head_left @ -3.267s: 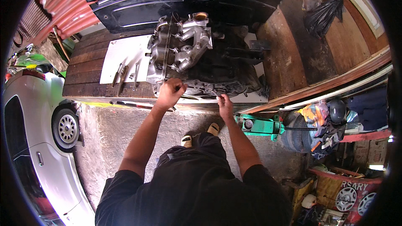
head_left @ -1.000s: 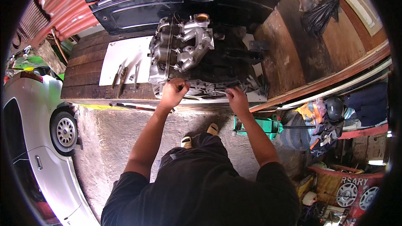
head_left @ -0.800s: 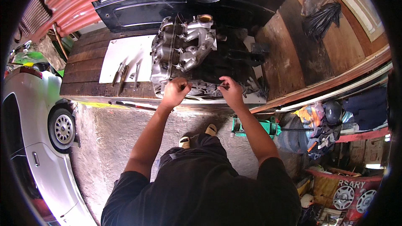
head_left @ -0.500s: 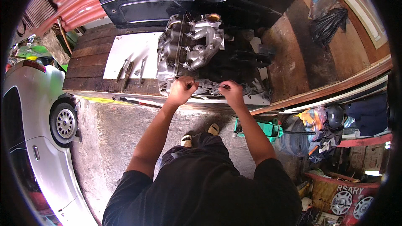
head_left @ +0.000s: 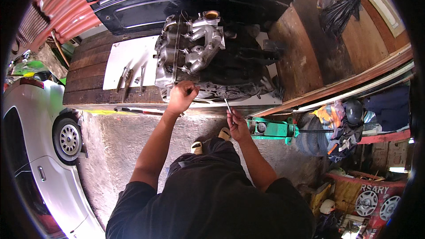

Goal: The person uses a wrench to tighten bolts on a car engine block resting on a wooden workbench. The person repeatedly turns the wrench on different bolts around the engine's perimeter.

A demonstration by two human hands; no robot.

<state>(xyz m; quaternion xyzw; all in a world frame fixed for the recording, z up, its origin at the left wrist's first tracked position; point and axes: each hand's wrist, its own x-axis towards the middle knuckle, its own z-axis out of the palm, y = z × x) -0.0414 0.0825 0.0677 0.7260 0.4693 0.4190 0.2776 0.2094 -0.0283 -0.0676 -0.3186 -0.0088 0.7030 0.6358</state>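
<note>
A: Wooden bench (head_left: 88,84) runs wide, engine block (head_left: 195,62) parked right at its near edge, bare concrete floor (head_left: 133,137) open below.

B: Left hand (head_left: 180,97) curled against the cast-metal engine at six o'clock. Right hand (head_left: 238,124) has pulled back off it, now clear of the edge, pinching a thin metal tool (head_left: 227,105) pointing to eleven o'clock.

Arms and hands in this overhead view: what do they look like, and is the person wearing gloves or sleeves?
No gloves: the left hand and the right hand are bare. Both forearms are uncovered too, with no watch, band or ring that shows. The only clothing near them is a black short-sleeved shirt, its sleeves ending on the upper arms above the elbows. Finer marks are too small to tell.
</note>
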